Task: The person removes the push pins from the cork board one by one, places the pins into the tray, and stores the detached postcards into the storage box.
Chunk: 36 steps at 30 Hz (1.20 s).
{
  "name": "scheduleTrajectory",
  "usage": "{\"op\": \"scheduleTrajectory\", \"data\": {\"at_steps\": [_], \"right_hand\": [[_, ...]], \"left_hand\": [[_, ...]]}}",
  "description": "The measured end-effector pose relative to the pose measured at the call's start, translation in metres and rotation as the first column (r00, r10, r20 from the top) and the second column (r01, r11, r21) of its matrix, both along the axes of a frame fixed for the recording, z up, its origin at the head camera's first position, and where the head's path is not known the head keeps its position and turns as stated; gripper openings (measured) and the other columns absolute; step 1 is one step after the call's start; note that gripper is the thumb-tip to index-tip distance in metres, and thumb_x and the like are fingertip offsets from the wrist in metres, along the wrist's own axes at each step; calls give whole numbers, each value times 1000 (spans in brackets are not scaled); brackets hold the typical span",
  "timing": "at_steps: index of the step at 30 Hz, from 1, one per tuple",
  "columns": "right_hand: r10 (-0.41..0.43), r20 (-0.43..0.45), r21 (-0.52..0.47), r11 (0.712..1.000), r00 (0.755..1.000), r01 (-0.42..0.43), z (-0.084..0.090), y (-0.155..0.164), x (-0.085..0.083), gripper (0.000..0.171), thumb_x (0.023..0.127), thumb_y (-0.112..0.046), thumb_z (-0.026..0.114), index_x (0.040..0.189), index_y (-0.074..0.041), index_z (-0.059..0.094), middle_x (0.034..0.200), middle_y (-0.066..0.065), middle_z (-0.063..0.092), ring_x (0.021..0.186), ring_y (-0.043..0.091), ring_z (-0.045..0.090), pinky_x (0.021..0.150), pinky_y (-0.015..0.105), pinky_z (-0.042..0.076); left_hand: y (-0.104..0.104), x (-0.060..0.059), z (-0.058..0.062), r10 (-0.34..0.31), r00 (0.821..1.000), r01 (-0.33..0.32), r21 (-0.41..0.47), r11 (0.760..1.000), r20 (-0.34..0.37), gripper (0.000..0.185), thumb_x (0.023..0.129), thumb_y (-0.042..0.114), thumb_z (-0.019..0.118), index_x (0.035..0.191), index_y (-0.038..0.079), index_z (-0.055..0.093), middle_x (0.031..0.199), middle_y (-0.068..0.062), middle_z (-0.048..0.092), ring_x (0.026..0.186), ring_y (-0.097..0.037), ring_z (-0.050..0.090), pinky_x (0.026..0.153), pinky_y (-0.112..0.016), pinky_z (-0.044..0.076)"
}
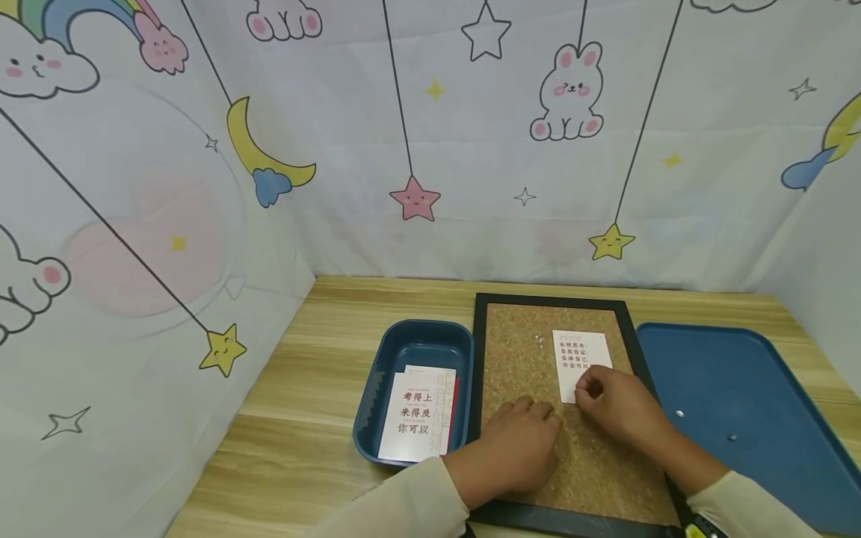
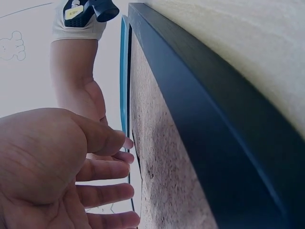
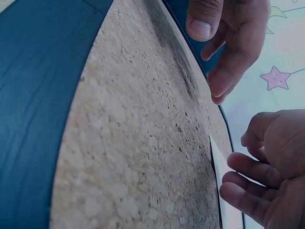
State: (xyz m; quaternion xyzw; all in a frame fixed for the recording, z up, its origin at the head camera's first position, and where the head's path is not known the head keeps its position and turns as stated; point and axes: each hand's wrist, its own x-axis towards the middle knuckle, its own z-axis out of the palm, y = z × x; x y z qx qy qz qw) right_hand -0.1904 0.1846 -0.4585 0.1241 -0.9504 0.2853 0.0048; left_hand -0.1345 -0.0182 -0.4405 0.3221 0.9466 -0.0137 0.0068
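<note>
A white card (image 1: 581,344) with red writing lies on the cork board (image 1: 514,366), right of its middle. My right hand (image 1: 622,407) is over the card's lower right part, thumb and forefinger bent together; whether something small is between them is hidden. In the right wrist view, the fingertips of my right hand (image 3: 271,171) are close against the card (image 3: 223,181). My left hand (image 1: 518,444) is over the board's lower left side, fingers loosely bent. In the left wrist view, the left hand (image 2: 52,167) shows its palm, with nothing held.
Left of the board stands a deep blue bin (image 1: 366,407) holding several white cards (image 1: 413,411). A shallow blue tray (image 1: 720,373) is on the right, with small shiny bits (image 1: 679,413) on it. White specks (image 1: 539,341) are on the cork. A printed curtain (image 1: 471,246) hangs behind.
</note>
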Motion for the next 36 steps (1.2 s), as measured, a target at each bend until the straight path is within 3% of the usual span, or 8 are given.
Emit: {"op": "scheduleTrajectory", "data": {"at_steps": [8,36], "right_hand": [[-17,-45,10,1000,999,17,0,10,1,6,90,-14,73,87,-12,68,80,-3,64,70,14,56,61,37,46],[-64,16,4,998,998,64,7,55,0,13,94,-15,70,99,-3,68,88,4,67,79,20,62,62,37,48]], "left_hand": [[1,-3,0,-8,1000,8,8,1000,16,31,97,38,65,125,23,68,128,8,61,118,-15,56,94,-34,49],[3,-6,-1,-19,999,19,12,1000,47,34,99,38,63,129,22,67,135,7,59,122,-16,55,98,-36,48]]}}
